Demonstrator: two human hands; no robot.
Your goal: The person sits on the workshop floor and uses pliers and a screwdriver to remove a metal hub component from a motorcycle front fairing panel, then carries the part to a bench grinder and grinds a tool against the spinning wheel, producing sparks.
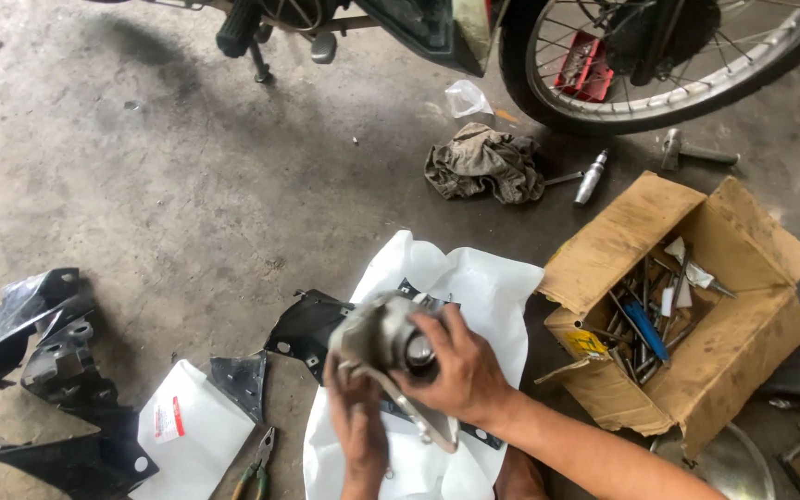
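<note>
Held a grey cast-metal housing with a round bore in both hands, above a white plastic fairing panel spread on the stained concrete floor. Left hand cupped under the part from below, fingers curled up against its underside. Right hand clamped over the top, fingers wrapped narrow around the body near the bore. Lay behind and beneath: a black plastic cover piece, partly hidden by the hands.

Sat close to the right: an open, oil-stained cardboard box of loose tools and bolts. Lay near the left hand on the floor: green-handled pliers beside a smaller white panel. Lay well to the left: black fairing fragments. Farther off: a crumpled grey rag, a silver socket tool and a spoked motorcycle wheel.

Judged the grip risky if oil coated the metal: could slip out and drop onto the white panel, cracking or scratching it. Could also trap a fingertip against the thin flange edge hanging below the right hand, if twisted hard.
</note>
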